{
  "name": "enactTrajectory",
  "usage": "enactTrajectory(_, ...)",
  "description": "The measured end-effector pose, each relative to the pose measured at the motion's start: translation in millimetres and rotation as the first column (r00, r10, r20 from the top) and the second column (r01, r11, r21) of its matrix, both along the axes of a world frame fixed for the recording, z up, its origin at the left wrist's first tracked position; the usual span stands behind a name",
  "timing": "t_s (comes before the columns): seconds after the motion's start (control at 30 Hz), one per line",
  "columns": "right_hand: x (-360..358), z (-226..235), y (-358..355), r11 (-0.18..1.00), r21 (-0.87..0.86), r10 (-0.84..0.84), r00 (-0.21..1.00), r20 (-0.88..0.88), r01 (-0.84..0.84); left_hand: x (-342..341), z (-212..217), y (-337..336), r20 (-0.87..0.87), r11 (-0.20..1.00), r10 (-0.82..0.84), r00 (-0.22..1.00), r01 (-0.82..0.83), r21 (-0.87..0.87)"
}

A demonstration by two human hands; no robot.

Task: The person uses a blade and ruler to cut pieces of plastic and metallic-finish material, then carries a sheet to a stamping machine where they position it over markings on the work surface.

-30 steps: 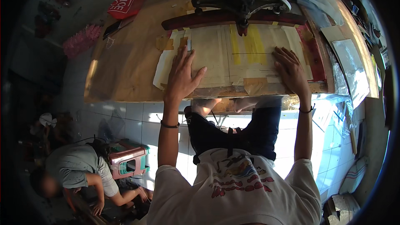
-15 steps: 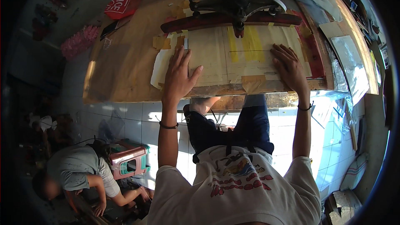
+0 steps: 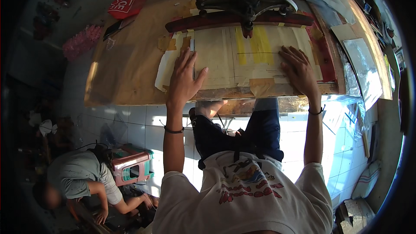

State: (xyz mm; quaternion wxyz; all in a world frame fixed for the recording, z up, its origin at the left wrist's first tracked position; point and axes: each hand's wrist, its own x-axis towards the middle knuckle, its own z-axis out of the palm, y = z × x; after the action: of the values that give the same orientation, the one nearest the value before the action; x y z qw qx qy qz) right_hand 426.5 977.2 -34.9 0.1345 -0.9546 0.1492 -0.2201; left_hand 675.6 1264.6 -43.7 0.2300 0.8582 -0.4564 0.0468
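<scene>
hands (image 3: 184,80) flat on screen frame (image 3: 242,56), nr table edge (image 3: 130,99)

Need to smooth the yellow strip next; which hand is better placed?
Probably the right hand: it lies flat just beside the yellow strip; the left hand rests farther off.

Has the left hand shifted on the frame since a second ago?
No. The left hand lies flat at the same spot on the frame, by its left taped edge; only the camera moved.

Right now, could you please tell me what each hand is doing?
Left hand: open, flat on the taped board, holding nothing.
Right hand: open, palm down on the same board, holding nothing.
</scene>
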Motion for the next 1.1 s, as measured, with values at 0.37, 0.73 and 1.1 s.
enactTrajectory(0.37, 0, -2, -3, 1.0, 0.001, 0.002, 1.0, 0.028, -0.002, -1, -1, -2, 0.012, 0.998, -0.021, 1.0, 0.022, -0.059)
enactTrajectory(0.73, -16, -8, 17, 0.998, 0.019, -0.054, 0.988, 0.147, 0.052, -36, -19, 35, 0.122, 0.986, 0.076, 0.99, -0.056, -0.158)
enactTrajectory(1.1, -46, -21, 54, 0.949, -0.198, -0.219, 0.965, 0.143, 0.245, -64, -88, 57, 0.262, 0.904, 0.239, 0.935, -0.116, -0.412)
